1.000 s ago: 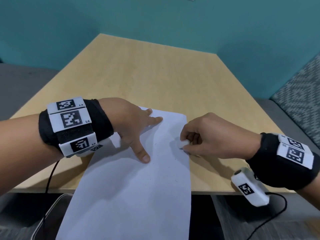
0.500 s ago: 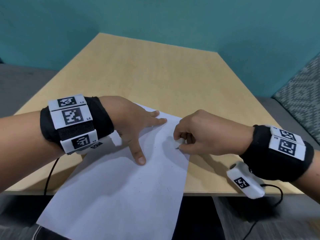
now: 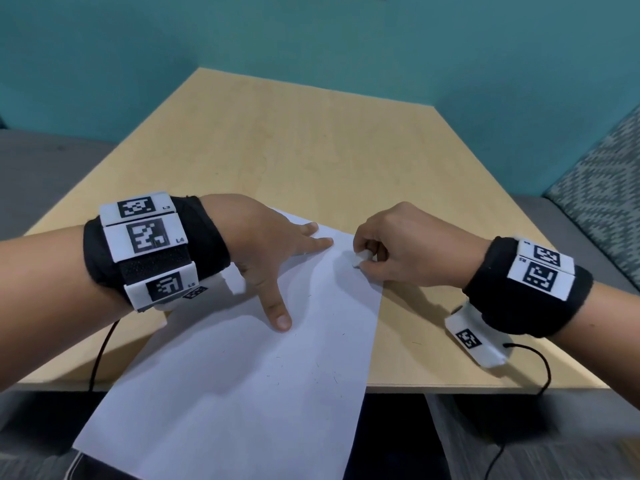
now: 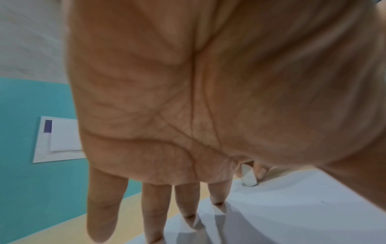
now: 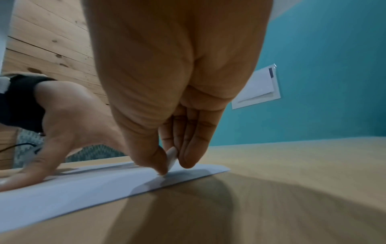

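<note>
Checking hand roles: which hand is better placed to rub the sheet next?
Right. The right hand pinches the small white eraser against the white paper sheet; the left hand lies flat, pinning it.

Likely office meeting booth. Pale wood table (image 3: 311, 150) boxed by teal wall panels (image 3: 311, 36) far and left; grey padded bench (image 3: 45, 168) left, patterned cushion (image 3: 602, 174) right; printed notice (image 5: 259, 89) on wall; plank ceiling (image 5: 48, 41) overhead.

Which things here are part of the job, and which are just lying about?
In use: left hand pressing the paper flat; right hand pinching a white eraser against it.
Lying about: wall notice; patterned seat.
</note>
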A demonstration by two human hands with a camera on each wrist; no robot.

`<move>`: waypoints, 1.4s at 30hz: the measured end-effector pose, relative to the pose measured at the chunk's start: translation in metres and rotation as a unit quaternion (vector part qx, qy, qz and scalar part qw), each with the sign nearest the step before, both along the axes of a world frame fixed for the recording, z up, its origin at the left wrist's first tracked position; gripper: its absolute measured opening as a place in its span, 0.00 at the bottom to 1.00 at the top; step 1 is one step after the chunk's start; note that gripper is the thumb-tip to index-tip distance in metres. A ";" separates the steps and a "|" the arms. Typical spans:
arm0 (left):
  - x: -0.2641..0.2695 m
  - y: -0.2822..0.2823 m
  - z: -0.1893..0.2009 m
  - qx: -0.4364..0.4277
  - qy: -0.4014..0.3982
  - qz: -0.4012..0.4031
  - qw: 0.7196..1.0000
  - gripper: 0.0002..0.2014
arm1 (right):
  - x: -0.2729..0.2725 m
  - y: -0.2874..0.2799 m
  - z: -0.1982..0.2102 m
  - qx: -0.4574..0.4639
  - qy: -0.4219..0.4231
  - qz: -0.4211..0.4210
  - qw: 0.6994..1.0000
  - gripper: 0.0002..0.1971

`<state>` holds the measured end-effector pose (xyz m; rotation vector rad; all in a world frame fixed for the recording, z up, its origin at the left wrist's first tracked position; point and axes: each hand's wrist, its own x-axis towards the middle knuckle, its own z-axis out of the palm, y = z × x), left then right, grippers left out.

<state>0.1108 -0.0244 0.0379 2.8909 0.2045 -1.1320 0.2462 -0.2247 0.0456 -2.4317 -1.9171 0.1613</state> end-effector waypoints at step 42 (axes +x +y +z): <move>0.002 -0.015 0.010 0.061 0.011 -0.007 0.998 0.75 | -0.027 0.006 -0.001 -0.057 -0.034 -0.015 0.998 0.04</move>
